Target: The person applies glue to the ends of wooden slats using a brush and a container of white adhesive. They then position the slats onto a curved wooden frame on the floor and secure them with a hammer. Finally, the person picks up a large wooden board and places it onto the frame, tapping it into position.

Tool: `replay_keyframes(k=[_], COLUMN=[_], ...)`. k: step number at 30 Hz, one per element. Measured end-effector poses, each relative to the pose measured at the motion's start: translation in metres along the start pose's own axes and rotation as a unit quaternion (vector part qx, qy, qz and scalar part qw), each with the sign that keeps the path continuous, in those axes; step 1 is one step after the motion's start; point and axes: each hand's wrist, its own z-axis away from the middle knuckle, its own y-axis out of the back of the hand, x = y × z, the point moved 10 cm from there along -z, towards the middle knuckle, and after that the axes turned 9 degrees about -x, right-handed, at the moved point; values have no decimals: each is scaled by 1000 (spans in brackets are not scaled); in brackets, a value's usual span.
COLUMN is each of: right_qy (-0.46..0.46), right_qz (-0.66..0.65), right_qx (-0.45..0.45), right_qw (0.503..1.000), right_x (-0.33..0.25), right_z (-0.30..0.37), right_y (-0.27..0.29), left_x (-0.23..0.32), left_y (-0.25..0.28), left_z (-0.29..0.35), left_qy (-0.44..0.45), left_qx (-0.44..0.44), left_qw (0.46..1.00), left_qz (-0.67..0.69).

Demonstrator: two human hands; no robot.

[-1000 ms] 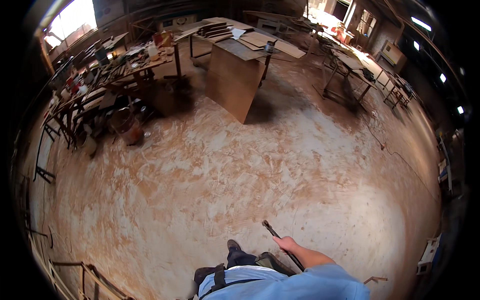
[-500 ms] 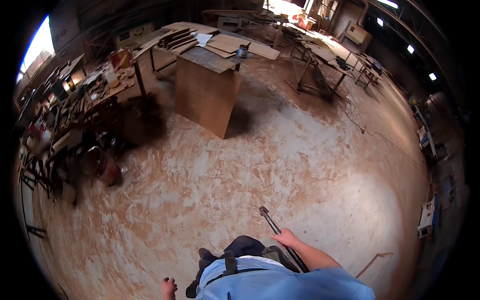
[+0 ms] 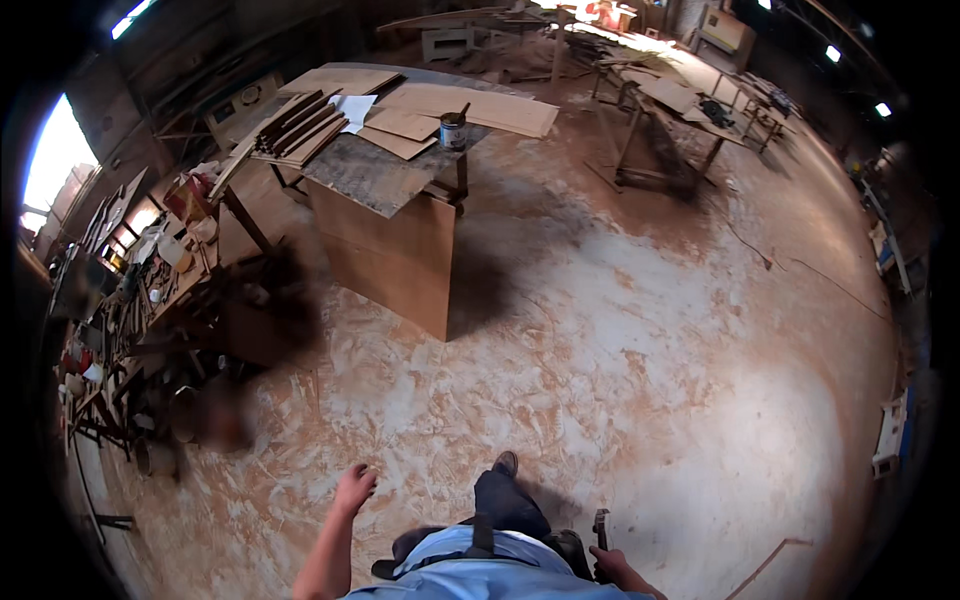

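left hand (image 3: 355, 490) loosely open | right hand (image 3: 611, 562) gripping dark tool (image 3: 601, 526) | broad floor (image 3: 560, 385) before edge of wooden panel (image 3: 388, 258)

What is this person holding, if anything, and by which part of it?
The right hand holds a dark, bar-like tool by its shaft, behind the head, which points forward. The left hand holds nothing that can be seen.

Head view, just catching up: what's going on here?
The person's right hand grips a dark hand tool, head pointing forward; its exact type is unclear. The left hand is out to the side, seemingly empty. Ahead is a worktable bearing wooden boards, dark strips and a can. A brown panel stands at its near end. Neither hand touches these.
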Motion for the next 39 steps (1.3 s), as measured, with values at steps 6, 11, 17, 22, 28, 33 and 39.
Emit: replay_keyframes(k=[6, 11, 17, 22, 28, 33, 39], right_qy=[94, 167, 144, 109, 129, 143, 144], right_qz=[-126, -52, 7, -5, -4, 31, 116], right_qx=[-4, 16, 66, 75, 74, 59, 29], right_qw=[988, 984, 987, 991, 989, 987, 982], right_x=[-148, -271, -424, -589, -763, -870, -972], right_z=[3, -10, -59, -33, -10, -22, -60], right_y=[41, 65, 95, 112, 159, 204, 277], left_x=[330, 523, 696, 826, 880, 891, 916], left_y=[-143, -238, -273, -286, -271, -279, -286], left_z=[-91, -200, -384, -521, -625, -649, -626], left_qy=[-175, -207, -174, -207, -166, -170, -184], left_qx=[-64, -183, -163, -115, -35, -32, 97], left_qw=[982, 932, 867, 855, 826, 791, 816], left_qz=[-23, 234, 438, 461, 538, 587, 539])
